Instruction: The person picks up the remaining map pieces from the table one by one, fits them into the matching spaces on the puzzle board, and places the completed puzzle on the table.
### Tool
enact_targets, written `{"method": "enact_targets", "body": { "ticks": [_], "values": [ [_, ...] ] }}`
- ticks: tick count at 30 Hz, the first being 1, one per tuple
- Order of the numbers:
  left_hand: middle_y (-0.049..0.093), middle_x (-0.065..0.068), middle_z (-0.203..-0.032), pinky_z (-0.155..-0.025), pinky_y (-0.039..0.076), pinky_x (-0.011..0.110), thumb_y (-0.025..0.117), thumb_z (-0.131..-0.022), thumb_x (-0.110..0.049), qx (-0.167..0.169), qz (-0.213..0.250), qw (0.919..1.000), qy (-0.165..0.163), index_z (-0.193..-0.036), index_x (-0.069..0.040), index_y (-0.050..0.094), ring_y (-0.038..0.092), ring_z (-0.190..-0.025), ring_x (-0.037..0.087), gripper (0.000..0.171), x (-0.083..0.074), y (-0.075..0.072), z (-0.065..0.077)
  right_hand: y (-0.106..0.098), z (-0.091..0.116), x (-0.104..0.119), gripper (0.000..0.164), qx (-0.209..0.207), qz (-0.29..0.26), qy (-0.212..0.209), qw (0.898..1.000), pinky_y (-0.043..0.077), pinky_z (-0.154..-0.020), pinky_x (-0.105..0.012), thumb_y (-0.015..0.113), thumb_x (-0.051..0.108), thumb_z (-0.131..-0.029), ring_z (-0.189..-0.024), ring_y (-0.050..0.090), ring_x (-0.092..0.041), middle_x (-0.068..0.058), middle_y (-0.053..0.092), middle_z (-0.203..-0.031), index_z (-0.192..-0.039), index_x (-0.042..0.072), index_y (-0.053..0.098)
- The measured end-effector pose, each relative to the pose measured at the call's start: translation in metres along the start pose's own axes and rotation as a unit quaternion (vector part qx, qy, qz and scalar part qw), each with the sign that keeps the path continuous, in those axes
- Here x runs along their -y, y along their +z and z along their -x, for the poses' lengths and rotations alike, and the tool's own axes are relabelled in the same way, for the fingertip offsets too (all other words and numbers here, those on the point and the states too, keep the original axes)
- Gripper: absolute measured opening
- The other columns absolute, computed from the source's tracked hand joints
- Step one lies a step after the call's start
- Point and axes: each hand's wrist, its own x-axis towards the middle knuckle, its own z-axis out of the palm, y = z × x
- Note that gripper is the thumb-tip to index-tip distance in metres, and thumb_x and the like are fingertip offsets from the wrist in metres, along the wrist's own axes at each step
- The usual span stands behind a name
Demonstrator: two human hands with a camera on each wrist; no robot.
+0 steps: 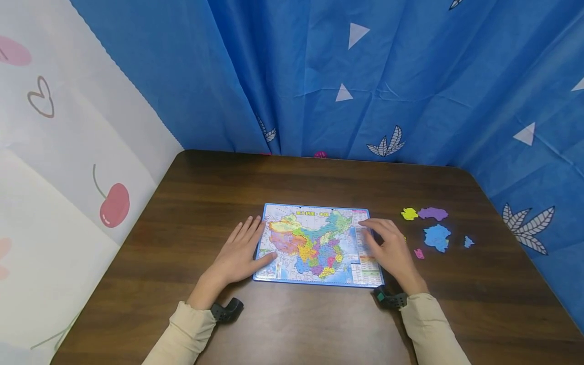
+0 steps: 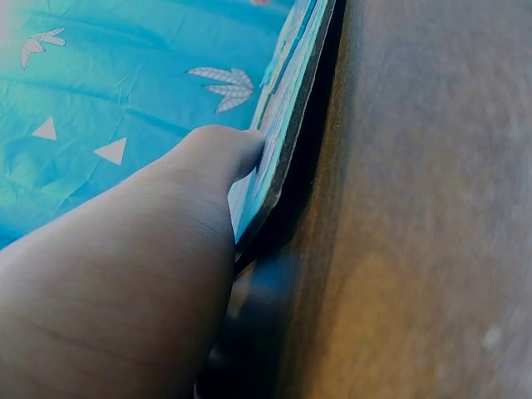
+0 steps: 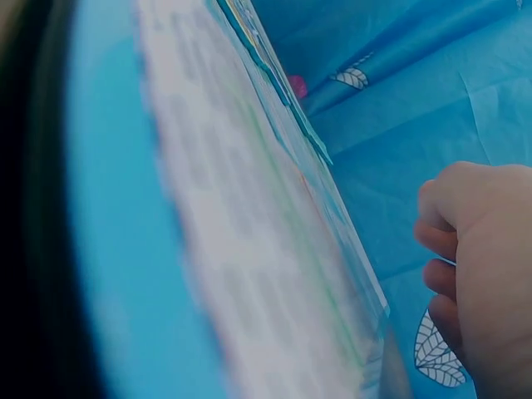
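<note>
A dark brown wood-grain table (image 1: 150, 284) with rounded far corners carries a pale sheen along its near middle. Behind it and to the right hangs a creased blue curtain (image 1: 283, 66) printed with white triangles (image 1: 358, 35) and outlined leaves (image 1: 387, 144), while a white covering (image 1: 114, 137) on the left bears a red cherry (image 1: 115, 205) and a heart outline (image 1: 42, 96).

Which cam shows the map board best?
Head: the map board lies face up, fully in frame, only small side parts hidden by the left hand and right hand. Left wrist gives just a steeply slanted strip; right wrist, a close, partly blurred stretch of border and printing.
</note>
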Motion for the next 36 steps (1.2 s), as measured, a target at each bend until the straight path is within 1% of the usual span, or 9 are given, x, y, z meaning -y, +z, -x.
{"method": "enact_targets", "body": {
  "ticks": [7, 12, 19, 25, 30, 36],
  "values": [
    [0.016, 0.012, -0.172, -0.130, 0.010, 0.052, 0.053, -0.096, -0.067, -0.001, -0.001, 1.0000, -0.001, -0.163, -0.006, 0.027, 0.010, -0.161, 0.033, 0.095, -0.001, -0.001, 0.000, -0.003, 0.001, -0.006, 0.027, -0.012, 0.006, 0.014, 1.000, 0.055, -0.097, -0.056, 0.076, 0.011, -0.093, -0.115, 0.061, -0.029, -0.011, 0.071, -0.126, -0.120, 0.009, 0.075],
    [0.016, 0.012, -0.172, -0.130, 0.010, 0.053, 0.054, -0.095, -0.066, -0.002, 0.003, 1.0000, -0.003, -0.163, -0.006, 0.027, 0.011, -0.160, 0.033, 0.095, -0.002, -0.001, 0.001, -0.005, 0.000, -0.009, 0.027, -0.023, 0.010, 0.015, 1.000, 0.055, -0.097, -0.056, 0.075, 0.011, -0.093, -0.116, 0.062, -0.030, -0.011, 0.072, -0.125, -0.120, 0.008, 0.075],
    [0.015, 0.012, -0.172, -0.130, 0.009, 0.053, 0.053, -0.095, -0.067, 0.001, 0.002, 1.0000, -0.005, -0.163, -0.006, 0.026, 0.010, -0.161, 0.033, 0.095, -0.001, -0.001, 0.000, -0.008, -0.001, -0.014, 0.026, -0.032, 0.016, 0.018, 0.999, 0.053, -0.097, -0.058, 0.074, 0.006, -0.093, -0.117, 0.061, -0.034, -0.015, 0.071, -0.122, -0.120, 0.005, 0.074],
    [0.016, 0.013, -0.172, -0.129, 0.010, 0.054, 0.054, -0.095, -0.066, -0.002, 0.005, 1.0000, -0.003, -0.163, -0.005, 0.027, 0.010, -0.160, 0.033, 0.095, 0.000, 0.000, 0.001, -0.011, 0.000, -0.018, 0.026, -0.039, 0.016, 0.038, 0.998, 0.051, -0.100, -0.061, 0.072, 0.009, -0.095, -0.120, 0.061, -0.034, -0.014, 0.071, -0.124, -0.121, 0.006, 0.074],
    [0.016, 0.013, -0.172, -0.129, 0.010, 0.054, 0.054, -0.095, -0.066, -0.006, 0.004, 1.0000, 0.000, -0.163, -0.005, 0.027, 0.010, -0.160, 0.034, 0.095, 0.001, 0.002, 0.001, -0.014, 0.000, -0.023, 0.025, -0.051, 0.019, 0.050, 0.997, 0.051, -0.100, -0.060, 0.071, 0.010, -0.096, -0.118, 0.061, -0.033, -0.013, 0.072, -0.124, -0.121, 0.008, 0.074],
    [0.016, 0.013, -0.172, -0.130, 0.010, 0.050, 0.053, -0.096, -0.066, -0.006, 0.002, 1.0000, 0.004, -0.163, -0.005, 0.026, 0.011, -0.161, 0.032, 0.095, 0.001, 0.002, 0.001, -0.017, -0.001, -0.028, 0.026, -0.062, 0.030, 0.058, 0.996, 0.049, -0.099, -0.063, 0.070, 0.006, -0.096, -0.117, 0.061, -0.038, -0.018, 0.071, -0.124, -0.122, 0.005, 0.073]
  ]
}}
